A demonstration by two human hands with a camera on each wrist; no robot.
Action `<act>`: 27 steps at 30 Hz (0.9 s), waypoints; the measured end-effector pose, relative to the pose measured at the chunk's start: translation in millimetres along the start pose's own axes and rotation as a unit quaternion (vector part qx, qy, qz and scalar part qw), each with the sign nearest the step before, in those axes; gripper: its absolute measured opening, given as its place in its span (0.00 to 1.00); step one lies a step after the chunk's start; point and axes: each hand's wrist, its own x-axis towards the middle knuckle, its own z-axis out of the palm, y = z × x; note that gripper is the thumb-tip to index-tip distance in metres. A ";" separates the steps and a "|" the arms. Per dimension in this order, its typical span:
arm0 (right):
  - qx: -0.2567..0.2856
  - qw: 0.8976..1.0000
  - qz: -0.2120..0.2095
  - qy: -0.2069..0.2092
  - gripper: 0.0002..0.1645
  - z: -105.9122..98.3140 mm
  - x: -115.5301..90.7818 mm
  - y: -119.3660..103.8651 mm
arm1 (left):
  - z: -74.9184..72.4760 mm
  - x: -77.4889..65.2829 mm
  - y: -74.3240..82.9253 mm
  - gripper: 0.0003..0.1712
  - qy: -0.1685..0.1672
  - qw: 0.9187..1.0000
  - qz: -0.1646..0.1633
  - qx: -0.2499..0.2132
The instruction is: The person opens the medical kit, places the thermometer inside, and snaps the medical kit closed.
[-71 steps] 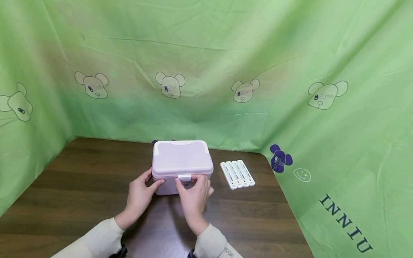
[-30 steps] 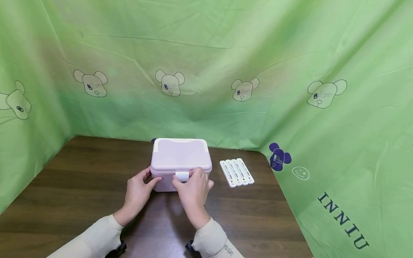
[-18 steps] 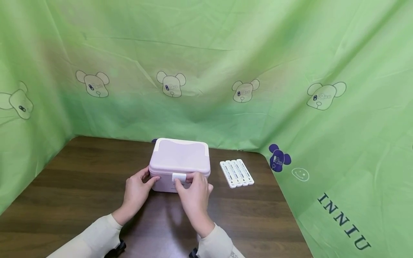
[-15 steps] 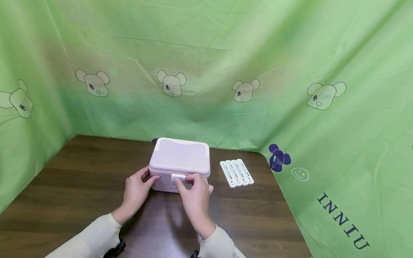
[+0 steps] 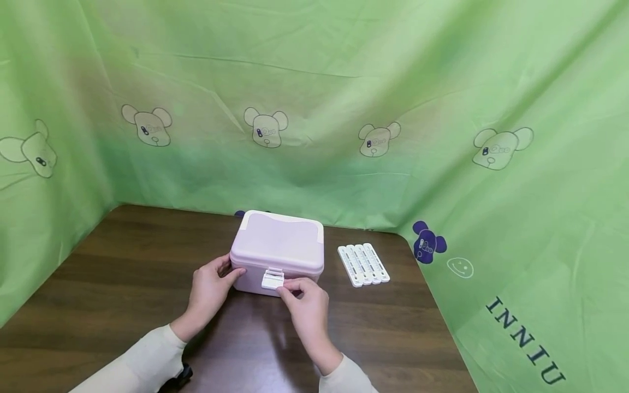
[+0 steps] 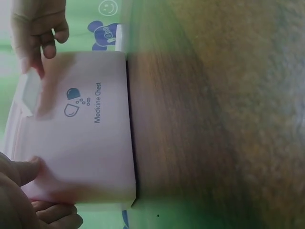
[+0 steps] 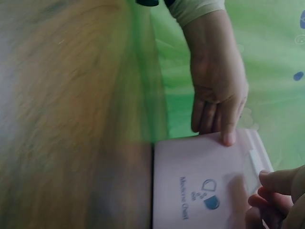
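Observation:
A pale pink medicine chest (image 5: 280, 243) with a white-edged lid stands on the wooden table, its lid down. "Medicine Chest" and a capsule drawing are printed on its front (image 6: 81, 133) in the left wrist view. My left hand (image 5: 208, 292) grips the chest's left front corner, thumb on the front face and fingers round the side. At the front middle, the white latch (image 5: 273, 279) tilts outward from the lid's edge. My right hand (image 5: 309, 311) pinches the latch's right edge between thumb and fingers; its other fingers curl beneath.
Several white thermometer-like strips (image 5: 363, 265) lie side by side to the right of the chest. A green curtain (image 5: 314, 185) with bear prints hangs behind the table (image 5: 147, 262) and along its sides.
The latch, which lay up against the lid's front edge, has swung outward and down. My right hand has moved down and slightly right with it; my left hand keeps its hold.

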 end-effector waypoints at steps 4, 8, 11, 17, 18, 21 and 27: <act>0.005 1.000 -0.019 -0.011 0.06 -0.4 1.0 7.7 | -0.2 0.2 1.4 0.30 -0.003 1.000 0.000 -0.004; 0.001 0.999 -0.025 -0.021 0.06 -1.3 1.1 12.2 | -0.4 0.8 2.8 0.29 -0.002 1.000 0.001 -0.006; -0.005 0.999 -0.045 -0.029 0.07 -3.0 0.7 16.0 | -0.8 1.1 3.3 0.29 -0.004 1.000 0.000 -0.004; -0.004 0.991 -0.122 -0.053 0.08 -11.7 0.8 24.5 | -2.8 -0.2 2.6 0.29 -0.002 1.000 0.008 -0.002; -0.001 0.990 -0.131 -0.058 0.09 -14.2 1.2 25.5 | -3.4 -0.5 2.3 0.29 -0.001 1.000 0.012 -0.004; -0.001 0.983 -0.165 -0.074 0.10 -24.9 4.1 28.4 | -5.9 -0.5 1.0 0.30 0.002 1.000 0.024 -0.008; -0.026 0.952 -0.293 -0.085 0.11 -55.5 21.1 39.5 | -16.7 8.6 -0.9 0.37 -0.024 0.997 0.074 -0.001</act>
